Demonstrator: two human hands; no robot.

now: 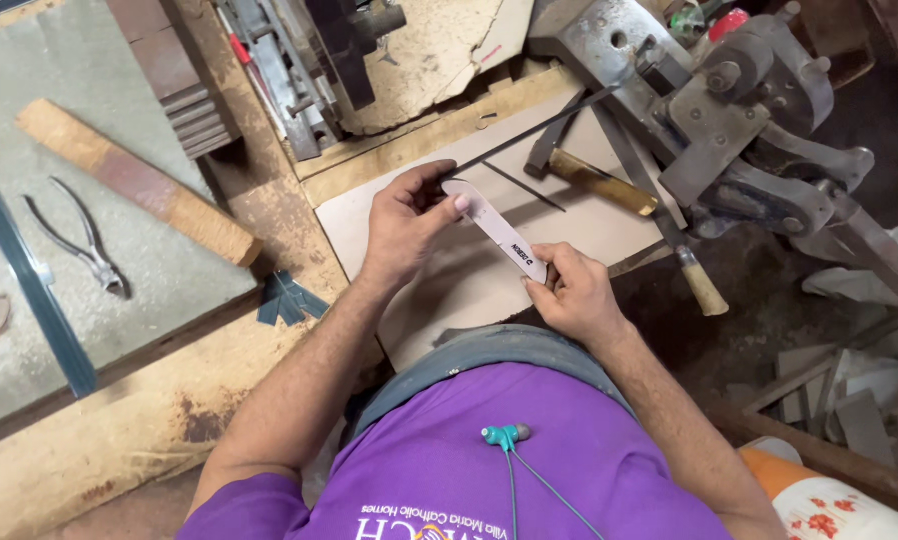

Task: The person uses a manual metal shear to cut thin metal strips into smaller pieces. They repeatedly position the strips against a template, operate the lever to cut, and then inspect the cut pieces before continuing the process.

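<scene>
I hold a flat white strip with rounded ends (497, 230), thin and stiff-looking with a small dark print on it, between my two hands just above the bench (349, 210). My left hand (406, 222) closes on its far end: the thumb presses on top near the rounded tip and the curled fingers sit underneath. My right hand (572, 293) pinches the near end between thumb and forefinger, the other fingers folded in. The strip runs slantwise from the left hand down to the right, over a pale sheet of board (449, 290) lying on the bench.

Just beyond my left hand a long thin dark metal rod (529, 133) slants toward a heavy grey iron machine (749, 120). Near it lies a hammer with a yellowish wooden handle (599, 182), and a tool with a pale wooden grip (702, 285) lies just past my right hand. Well apart to the left, steel pincers (79, 240) and a reddish wooden block (134, 180) lie on a grey slab (29, 60). A teal earphone (506, 436) hangs on my purple shirt (469, 470).
</scene>
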